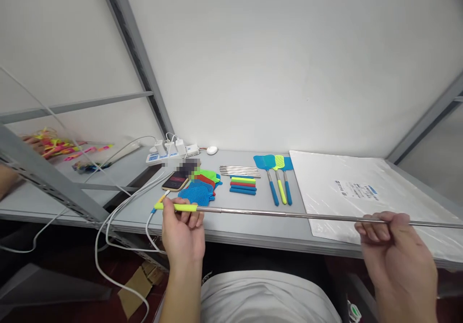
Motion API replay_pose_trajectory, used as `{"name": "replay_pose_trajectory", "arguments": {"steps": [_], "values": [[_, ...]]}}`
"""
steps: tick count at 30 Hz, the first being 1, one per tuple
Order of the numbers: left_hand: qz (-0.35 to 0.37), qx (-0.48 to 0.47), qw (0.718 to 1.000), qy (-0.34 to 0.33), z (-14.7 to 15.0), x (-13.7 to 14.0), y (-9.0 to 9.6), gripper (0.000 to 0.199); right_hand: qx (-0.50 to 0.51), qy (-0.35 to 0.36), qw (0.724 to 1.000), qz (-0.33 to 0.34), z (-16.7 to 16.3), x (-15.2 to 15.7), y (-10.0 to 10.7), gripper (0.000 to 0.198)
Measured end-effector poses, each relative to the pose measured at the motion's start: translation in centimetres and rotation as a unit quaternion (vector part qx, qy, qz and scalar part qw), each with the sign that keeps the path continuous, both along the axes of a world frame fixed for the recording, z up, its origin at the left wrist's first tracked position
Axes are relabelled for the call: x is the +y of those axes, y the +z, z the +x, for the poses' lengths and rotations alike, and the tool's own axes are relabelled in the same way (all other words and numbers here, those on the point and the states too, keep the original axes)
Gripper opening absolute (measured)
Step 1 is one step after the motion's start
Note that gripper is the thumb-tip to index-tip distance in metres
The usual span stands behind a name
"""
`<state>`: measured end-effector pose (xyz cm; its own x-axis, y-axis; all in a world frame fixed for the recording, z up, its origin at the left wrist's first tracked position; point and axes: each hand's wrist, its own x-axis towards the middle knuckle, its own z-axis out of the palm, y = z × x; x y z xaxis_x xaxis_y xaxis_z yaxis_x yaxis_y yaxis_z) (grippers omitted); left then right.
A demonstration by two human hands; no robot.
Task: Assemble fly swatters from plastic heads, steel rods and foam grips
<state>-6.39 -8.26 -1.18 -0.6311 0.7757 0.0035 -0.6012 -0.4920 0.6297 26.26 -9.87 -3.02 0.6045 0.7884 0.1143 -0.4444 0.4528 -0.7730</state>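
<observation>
A long telescopic metal rod point(260, 213) stretches across the view, drawn out in sections, its far end out of frame at the right. My left hand point(184, 234) is closed around its yellow-green handle grip point(186, 208). Farther along, my right hand point(394, 246) pinches the thin metal part. Behind the rod lie fly swatter parts: a blue mesh swatter head point(197, 194) on a pile of coloured heads, several coloured handle grips point(242, 186) in a stack, and a row of metal rods point(239, 171). Three whole fly swatters point(278, 183), blue and yellow-green, lie side by side.
White plastic packaging with a label point(340, 188) covers the right of the grey shelf point(253, 229). A phone point(176, 182), a power strip point(164, 156) and white cables point(119, 217) are on the left. Beyond the metal post, colourful items point(54, 144) lie near another person's arm point(7, 178).
</observation>
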Motion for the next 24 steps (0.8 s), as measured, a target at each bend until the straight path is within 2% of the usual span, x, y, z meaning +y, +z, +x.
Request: {"name": "replay_pose_trajectory", "arguments": {"steps": [2, 4, 6, 8, 11, 13, 16, 19, 21, 24], "values": [[-0.013, -0.007, 0.999, 0.041, 0.9, 0.0, -0.6, 0.030, 0.005, 0.006, 1.000, -0.009, -0.8, 0.1, -0.3, 0.021], [-0.033, -0.013, 0.998, 0.049, 2.8, -0.1, -1.3, 0.031, 0.001, 0.038, 0.999, -0.028, -2.6, 0.0, -0.7, 0.022], [-0.049, -0.017, 0.999, -0.005, 4.9, -0.2, -2.0, 0.030, -0.019, 0.092, 0.995, -0.046, -4.6, -0.2, -1.2, 0.022], [-0.045, -0.024, 0.997, -0.052, 6.5, -0.4, -2.4, 0.029, -0.033, 0.112, 0.992, -0.051, -6.1, -0.5, -1.7, 0.022], [-0.042, -0.026, 0.997, -0.054, 6.4, -0.5, -2.4, 0.030, -0.049, 0.131, 0.987, -0.075, -6.1, -0.6, -1.6, 0.023], [-0.036, -0.029, 0.999, -0.021, 4.9, -0.4, -2.1, 0.028, -0.001, 0.136, 0.988, -0.068, -4.7, -0.5, -1.0, 0.022], [-0.022, -0.032, 0.999, 0.028, 2.2, 0.0, -1.6, 0.027, 0.104, 0.087, 0.991, -0.023, -1.9, -0.1, 0.2, 0.025], [-0.018, -0.024, 0.998, 0.046, 0.6, 0.4, -1.3, 0.028, 0.120, 0.008, 0.993, -0.013, -0.1, 0.2, 0.8, 0.022], [-0.019, -0.020, 0.998, 0.052, 1.0, 0.4, -1.3, 0.028, 0.107, -0.016, 0.994, -0.014, -0.3, 0.3, 0.6, 0.022], [-0.048, -0.011, 0.997, 0.061, 3.8, -0.1, -1.3, 0.029, 0.058, -0.008, 0.998, -0.022, -2.9, 0.1, -0.3, 0.022]]}}
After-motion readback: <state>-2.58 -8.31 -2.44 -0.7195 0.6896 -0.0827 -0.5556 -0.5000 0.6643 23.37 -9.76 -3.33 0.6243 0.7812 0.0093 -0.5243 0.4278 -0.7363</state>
